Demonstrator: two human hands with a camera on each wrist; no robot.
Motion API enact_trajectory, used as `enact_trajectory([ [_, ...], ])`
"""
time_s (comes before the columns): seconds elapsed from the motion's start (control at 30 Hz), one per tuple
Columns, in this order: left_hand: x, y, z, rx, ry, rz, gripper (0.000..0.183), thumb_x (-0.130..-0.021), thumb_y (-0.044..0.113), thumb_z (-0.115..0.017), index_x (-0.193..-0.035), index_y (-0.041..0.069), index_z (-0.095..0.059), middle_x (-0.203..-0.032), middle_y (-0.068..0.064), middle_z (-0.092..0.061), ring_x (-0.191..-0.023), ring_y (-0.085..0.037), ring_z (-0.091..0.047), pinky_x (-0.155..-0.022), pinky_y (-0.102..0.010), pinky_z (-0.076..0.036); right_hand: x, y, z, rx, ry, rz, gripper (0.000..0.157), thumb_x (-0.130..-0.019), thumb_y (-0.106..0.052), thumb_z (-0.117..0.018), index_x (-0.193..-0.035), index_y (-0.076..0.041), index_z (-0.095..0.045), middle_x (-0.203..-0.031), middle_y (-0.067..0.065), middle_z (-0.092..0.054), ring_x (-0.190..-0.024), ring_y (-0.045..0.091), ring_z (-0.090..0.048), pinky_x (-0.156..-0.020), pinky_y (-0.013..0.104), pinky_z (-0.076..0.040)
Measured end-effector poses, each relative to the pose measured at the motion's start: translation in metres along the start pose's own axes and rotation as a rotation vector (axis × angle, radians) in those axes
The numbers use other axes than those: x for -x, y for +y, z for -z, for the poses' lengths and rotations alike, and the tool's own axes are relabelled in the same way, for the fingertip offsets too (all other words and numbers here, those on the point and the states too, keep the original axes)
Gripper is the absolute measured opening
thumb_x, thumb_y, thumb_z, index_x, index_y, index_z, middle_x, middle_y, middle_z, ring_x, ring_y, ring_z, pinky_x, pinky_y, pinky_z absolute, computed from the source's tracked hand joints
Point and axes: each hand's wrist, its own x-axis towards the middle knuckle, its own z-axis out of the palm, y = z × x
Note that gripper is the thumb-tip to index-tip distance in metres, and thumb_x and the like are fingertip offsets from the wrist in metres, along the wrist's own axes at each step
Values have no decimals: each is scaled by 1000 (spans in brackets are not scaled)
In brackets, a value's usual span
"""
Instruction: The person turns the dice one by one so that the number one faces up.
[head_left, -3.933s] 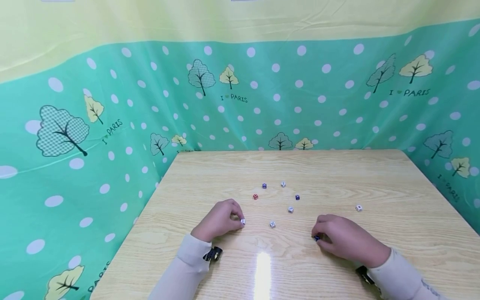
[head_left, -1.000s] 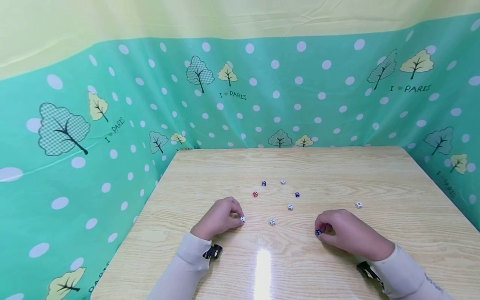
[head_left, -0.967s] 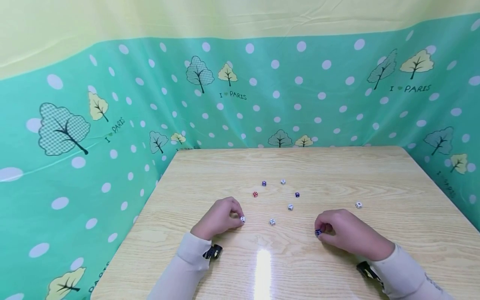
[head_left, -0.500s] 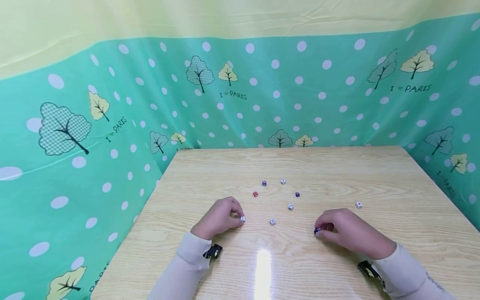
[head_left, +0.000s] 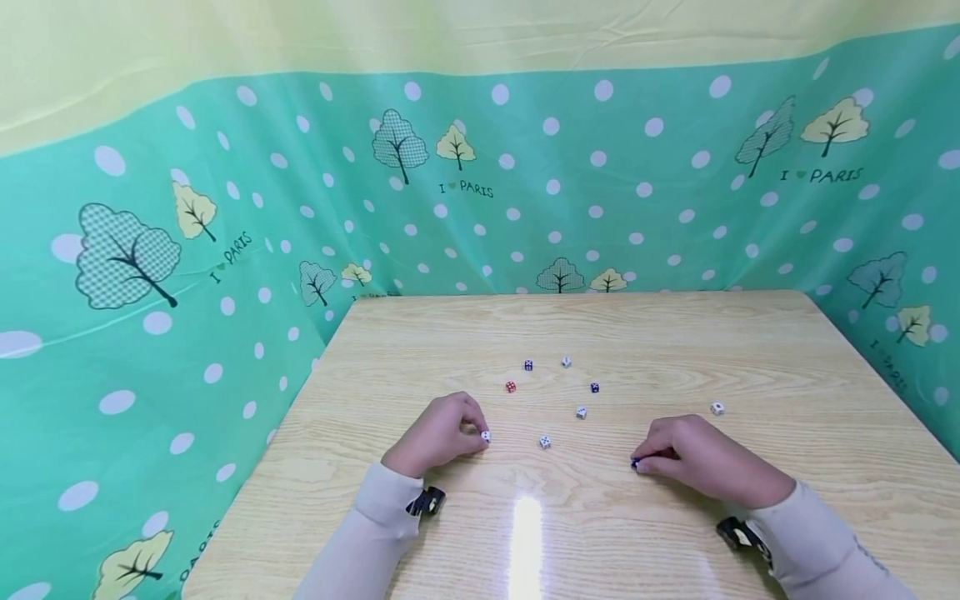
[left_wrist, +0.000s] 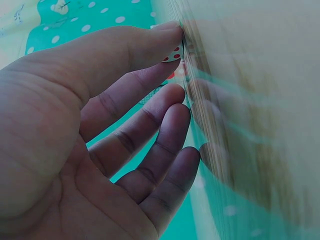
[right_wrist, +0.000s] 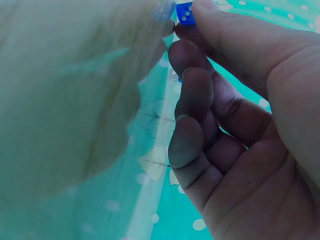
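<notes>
My left hand pinches a white die between thumb and forefinger at the table surface. In the left wrist view red pips show on that die, while the other fingers bend loosely beside it. On the right, my right hand holds a blue die between thumb and forefinger; its white pips show on the blue die in the right wrist view. Between the hands lie a white die and, farther back, another white die.
Farther back on the wooden table sit a red die, a blue die, a white die and another blue die. A white die lies beyond my right hand. A green dotted curtain borders the table.
The blue die has turned in my right fingers, showing different faces, and that hand has shifted slightly away from me. My left hand keeps its pinch on the white die.
</notes>
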Motion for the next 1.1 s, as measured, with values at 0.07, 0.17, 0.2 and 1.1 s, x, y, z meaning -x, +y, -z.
enact_trajectory([
  [0.07, 0, 0, 0, -4, 0, -2, 9, -83, 17, -87, -84, 21, -79, -105, 7, -68, -103, -14, -63, -99, -42, -51, 0, 2, 0, 3, -2, 2, 12, -93, -23, -78, -98, -33, -81, -85, -22, -65, -75, -5, -57, -67, 21, -51],
  [0.17, 0, -1, 0, -3, 1, -9, 9, -83, 17, -87, -84, 20, -80, -105, 6, -68, -102, -15, -63, -98, -42, -51, 0, 3, 0, 3, -5, -2, 12, -93, -24, -78, -99, -33, -81, -86, -22, -65, -76, -5, -57, -67, 21, -51],
  [0.2, 0, -1, 0, 0, 0, -9, 9, -83, 17, -88, -84, 20, -80, -105, 6, -68, -102, -15, -63, -98, -42, -51, -1, 3, 0, 2, -6, -5, 12, -93, -24, -78, -99, -33, -81, -86, -22, -65, -76, -5, -58, -67, 21, -51],
  [1.1, -2, -3, -1, 3, -1, -21, 9, -83, 17, -87, -84, 20, -79, -105, 6, -68, -102, -15, -63, -98, -42, -51, 9, 0, 14, 8, -24, -185, 16, -88, -21, -82, -83, -30, -70, -73, -17, -61, -64, 2, -52, -59, 22, -46],
])
